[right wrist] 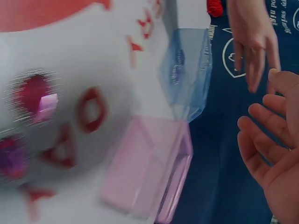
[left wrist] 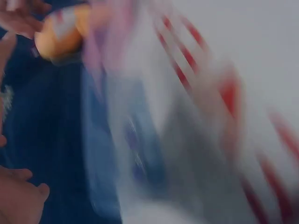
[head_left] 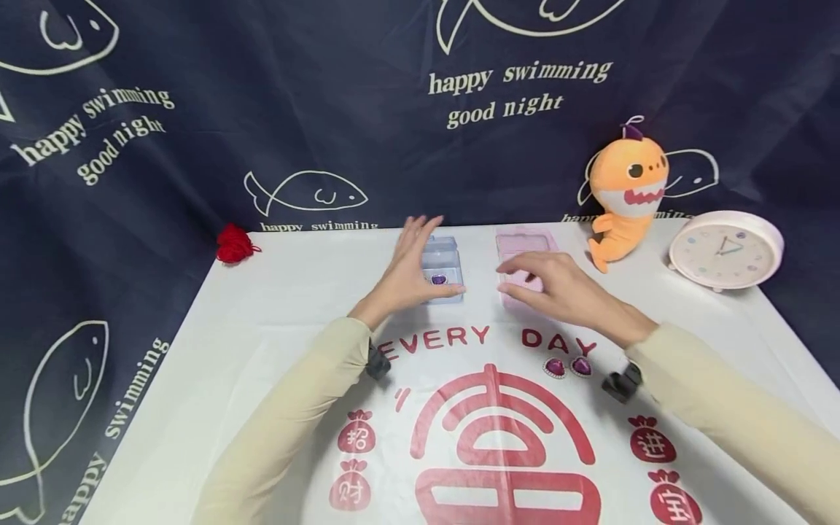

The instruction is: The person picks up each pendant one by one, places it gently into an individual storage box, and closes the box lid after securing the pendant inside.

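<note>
Fingers spread and holding nothing, my left hand (head_left: 402, 278) hovers at the left side of a clear blue box (head_left: 448, 255) with its lid up. Inside that box sits a purple gem (head_left: 438, 280) with a pale sparkling rim. My right hand (head_left: 566, 286) is over a clear pink box (head_left: 518, 242) and covers part of it. Its fingers are loosely bent with nothing between them, as the right wrist view shows. Two heart-shaped gems, one red (head_left: 554, 367) and one purple (head_left: 580, 366), lie on the cloth nearer to me. The left wrist view is blurred.
An orange plush shark (head_left: 630, 193) and a round pinkish clock (head_left: 725, 251) stand at the back right. A red yarn-like bundle (head_left: 235, 244) lies at the far left corner. Behind the white printed tablecloth (head_left: 275, 408) hangs a dark blue curtain (head_left: 367, 109).
</note>
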`<state>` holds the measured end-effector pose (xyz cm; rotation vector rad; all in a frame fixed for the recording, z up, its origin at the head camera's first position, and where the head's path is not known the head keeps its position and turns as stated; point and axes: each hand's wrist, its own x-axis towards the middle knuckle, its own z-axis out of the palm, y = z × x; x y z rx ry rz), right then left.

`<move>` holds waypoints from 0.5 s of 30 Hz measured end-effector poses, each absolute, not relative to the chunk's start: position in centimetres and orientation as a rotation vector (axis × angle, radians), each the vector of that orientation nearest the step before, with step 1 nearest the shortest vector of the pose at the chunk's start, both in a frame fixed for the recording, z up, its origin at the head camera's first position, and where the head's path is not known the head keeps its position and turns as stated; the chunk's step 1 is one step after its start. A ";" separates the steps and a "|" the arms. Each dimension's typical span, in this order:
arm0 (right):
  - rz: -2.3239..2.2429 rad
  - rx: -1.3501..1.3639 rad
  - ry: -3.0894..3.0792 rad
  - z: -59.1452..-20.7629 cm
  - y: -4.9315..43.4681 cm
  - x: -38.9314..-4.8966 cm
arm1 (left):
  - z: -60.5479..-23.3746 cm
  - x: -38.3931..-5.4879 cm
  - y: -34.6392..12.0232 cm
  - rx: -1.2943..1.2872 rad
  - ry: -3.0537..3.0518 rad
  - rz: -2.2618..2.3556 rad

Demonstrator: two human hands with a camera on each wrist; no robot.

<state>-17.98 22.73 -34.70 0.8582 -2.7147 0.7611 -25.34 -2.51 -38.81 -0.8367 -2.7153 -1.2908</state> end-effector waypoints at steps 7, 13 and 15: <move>0.683 0.807 -2.761 -37.0 26.4 -12.7 | -38.7 -23.6 4.6 -1.023 -2.740 -1.537; 0.676 0.730 -2.925 -39.8 27.3 -10.2 | -41.3 -24.1 8.3 -0.932 -2.801 -1.655; 0.664 0.734 -2.949 -40.7 27.6 -9.7 | -41.9 -24.3 9.1 -0.888 -2.808 -1.677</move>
